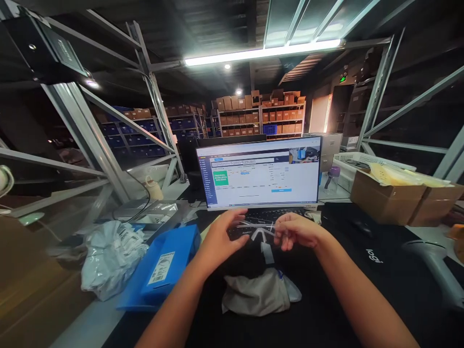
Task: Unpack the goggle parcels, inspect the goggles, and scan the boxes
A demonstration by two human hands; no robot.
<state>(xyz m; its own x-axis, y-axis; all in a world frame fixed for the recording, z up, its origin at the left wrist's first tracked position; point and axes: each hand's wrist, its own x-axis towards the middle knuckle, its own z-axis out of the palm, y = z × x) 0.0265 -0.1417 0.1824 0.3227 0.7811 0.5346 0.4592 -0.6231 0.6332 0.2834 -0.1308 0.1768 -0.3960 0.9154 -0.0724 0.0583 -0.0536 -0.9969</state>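
Note:
My right hand (295, 229) is closed, its thumb and fingers pinching the end of a thin, whitish, see-through strap (259, 226) that spreads into several strips. A pale tag (267, 253) hangs below the strips. My left hand (226, 237) is at the strap's other end with thumb and fingers apart; whether a fingertip touches the strap I cannot tell. Nearer to me, a crumpled grey cloth pouch (255, 295) lies on the black mat (308, 316), with a clear plastic bag (292, 288) showing at its right end. Behind my hands is a dark keyboard (259, 217).
A monitor (250, 186) stands at the back. On the left lie a blue box (168, 263) with a label and a grey-white plastic mailer (108, 261). To the right are a mouse (361, 227), a cardboard box (389, 198) of yellow envelopes and a white handheld scanner (433, 263).

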